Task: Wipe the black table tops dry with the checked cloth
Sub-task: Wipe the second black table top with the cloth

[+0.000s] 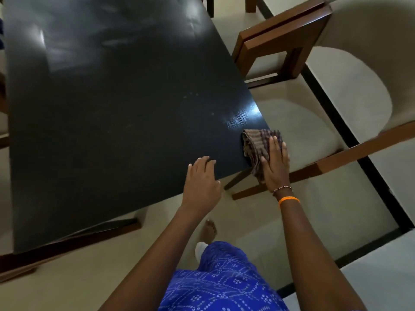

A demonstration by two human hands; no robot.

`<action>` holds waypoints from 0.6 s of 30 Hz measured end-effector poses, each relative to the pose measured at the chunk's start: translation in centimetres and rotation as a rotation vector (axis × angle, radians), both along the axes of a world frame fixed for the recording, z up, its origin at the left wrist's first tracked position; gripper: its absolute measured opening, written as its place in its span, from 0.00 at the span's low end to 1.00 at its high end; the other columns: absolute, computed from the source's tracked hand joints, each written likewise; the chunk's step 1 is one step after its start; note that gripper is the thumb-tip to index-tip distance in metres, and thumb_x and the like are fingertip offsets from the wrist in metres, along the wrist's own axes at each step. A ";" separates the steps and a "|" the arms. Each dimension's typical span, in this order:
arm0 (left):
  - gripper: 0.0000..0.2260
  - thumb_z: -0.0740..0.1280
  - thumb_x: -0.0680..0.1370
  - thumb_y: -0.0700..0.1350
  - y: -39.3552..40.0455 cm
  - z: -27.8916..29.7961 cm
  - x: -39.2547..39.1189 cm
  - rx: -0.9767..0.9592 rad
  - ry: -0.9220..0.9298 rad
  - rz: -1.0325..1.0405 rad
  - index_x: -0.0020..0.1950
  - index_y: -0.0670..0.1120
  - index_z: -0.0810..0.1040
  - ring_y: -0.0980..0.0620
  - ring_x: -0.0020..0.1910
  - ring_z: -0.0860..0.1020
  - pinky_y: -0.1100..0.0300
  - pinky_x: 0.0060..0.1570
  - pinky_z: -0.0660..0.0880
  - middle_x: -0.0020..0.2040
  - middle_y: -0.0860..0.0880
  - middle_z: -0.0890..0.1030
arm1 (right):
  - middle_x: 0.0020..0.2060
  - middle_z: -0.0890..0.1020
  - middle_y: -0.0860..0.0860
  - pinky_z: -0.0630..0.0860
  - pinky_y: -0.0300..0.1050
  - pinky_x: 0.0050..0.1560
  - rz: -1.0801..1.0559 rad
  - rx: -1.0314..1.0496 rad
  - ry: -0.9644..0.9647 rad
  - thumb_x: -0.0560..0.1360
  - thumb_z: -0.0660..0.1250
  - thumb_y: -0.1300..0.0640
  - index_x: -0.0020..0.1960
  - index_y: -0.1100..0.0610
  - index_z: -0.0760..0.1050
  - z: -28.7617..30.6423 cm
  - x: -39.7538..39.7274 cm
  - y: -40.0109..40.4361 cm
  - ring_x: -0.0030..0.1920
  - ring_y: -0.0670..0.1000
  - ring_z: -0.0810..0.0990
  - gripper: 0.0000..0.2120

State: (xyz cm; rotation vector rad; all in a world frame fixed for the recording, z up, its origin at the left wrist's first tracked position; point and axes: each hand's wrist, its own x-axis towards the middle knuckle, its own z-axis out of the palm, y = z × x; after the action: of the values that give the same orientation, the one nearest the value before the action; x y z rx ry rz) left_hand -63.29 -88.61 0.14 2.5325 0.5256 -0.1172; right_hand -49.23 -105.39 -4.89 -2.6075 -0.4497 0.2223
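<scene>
— Where was the cloth (258, 149)?

— At the bench's (112, 120) corner, about four o'clock, half draped off the edge. The right hand (275, 167) lay flat on it, fingers spread, pressing rather than gripping.

— And the left hand (202, 180)?

— Open, holding nothing, resting on the near edge at six o'clock.

— How would it handle?

— Light, soft, limp, I'd judge — best bunched under the palm.
</scene>
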 end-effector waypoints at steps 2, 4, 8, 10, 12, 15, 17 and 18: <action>0.28 0.64 0.76 0.46 0.2 -0.3 0.8 0.050 0.027 0.027 0.74 0.45 0.58 0.48 0.75 0.53 0.51 0.74 0.47 0.75 0.46 0.57 | 0.76 0.55 0.57 0.50 0.53 0.74 -0.130 0.006 -0.001 0.78 0.58 0.57 0.76 0.60 0.52 -0.1 1.4 1.3 0.76 0.59 0.53 0.29; 0.30 0.65 0.76 0.47 0.6 -0.6 1.2 0.084 0.049 0.046 0.74 0.45 0.56 0.48 0.76 0.51 0.52 0.74 0.46 0.76 0.45 0.55 | 0.73 0.62 0.61 0.57 0.54 0.69 -0.277 -0.067 0.022 0.78 0.59 0.55 0.75 0.61 0.55 0.0 2.8 2.7 0.71 0.62 0.62 0.28; 0.33 0.66 0.76 0.48 1.4 -1.1 3.0 0.103 0.090 0.070 0.75 0.45 0.53 0.47 0.76 0.49 0.52 0.74 0.46 0.77 0.45 0.52 | 0.67 0.67 0.63 0.64 0.57 0.63 -0.293 -0.209 0.084 0.78 0.57 0.47 0.71 0.62 0.59 0.9 6.5 6.1 0.66 0.64 0.67 0.27; 0.34 0.66 0.76 0.49 1.5 -1.3 3.8 0.117 0.117 0.066 0.76 0.46 0.52 0.47 0.77 0.49 0.51 0.74 0.46 0.77 0.45 0.51 | 0.68 0.67 0.63 0.64 0.57 0.64 -0.222 -0.207 0.106 0.79 0.55 0.46 0.71 0.63 0.58 1.3 9.0 8.4 0.66 0.63 0.67 0.28; 0.34 0.66 0.76 0.50 1.4 -1.4 4.5 0.121 0.150 0.063 0.76 0.46 0.51 0.47 0.77 0.48 0.51 0.74 0.46 0.77 0.46 0.50 | 0.68 0.66 0.63 0.64 0.57 0.65 -0.180 -0.181 0.142 0.79 0.55 0.45 0.71 0.63 0.58 1.5 11.6 10.7 0.67 0.63 0.67 0.28; 0.34 0.66 0.76 0.50 1.2 -1.5 4.7 0.115 0.169 0.065 0.76 0.46 0.52 0.48 0.77 0.48 0.50 0.74 0.46 0.78 0.46 0.50 | 0.68 0.66 0.62 0.64 0.58 0.65 -0.123 -0.149 0.182 0.79 0.55 0.45 0.71 0.62 0.58 1.6 14.5 12.8 0.67 0.64 0.67 0.28; 0.34 0.66 0.76 0.50 1.2 -1.4 4.7 0.113 0.173 0.068 0.76 0.47 0.52 0.48 0.77 0.48 0.50 0.74 0.46 0.77 0.47 0.51 | 0.69 0.66 0.62 0.65 0.58 0.64 -0.086 -0.143 0.186 0.79 0.54 0.45 0.71 0.62 0.58 1.5 14.9 12.7 0.67 0.64 0.67 0.28; 0.34 0.66 0.76 0.50 1.3 -1.3 4.7 0.113 0.178 0.066 0.76 0.47 0.52 0.48 0.77 0.49 0.50 0.74 0.46 0.77 0.47 0.51 | 0.68 0.66 0.62 0.66 0.57 0.64 -0.071 -0.136 0.177 0.79 0.55 0.45 0.71 0.62 0.57 1.5 14.4 12.1 0.66 0.64 0.67 0.28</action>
State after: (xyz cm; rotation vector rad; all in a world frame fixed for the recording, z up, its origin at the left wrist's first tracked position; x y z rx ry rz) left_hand -58.55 -87.35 -1.18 2.6253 0.7030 -0.2978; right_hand -34.82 -93.25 -3.38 -2.6999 -0.2876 0.4707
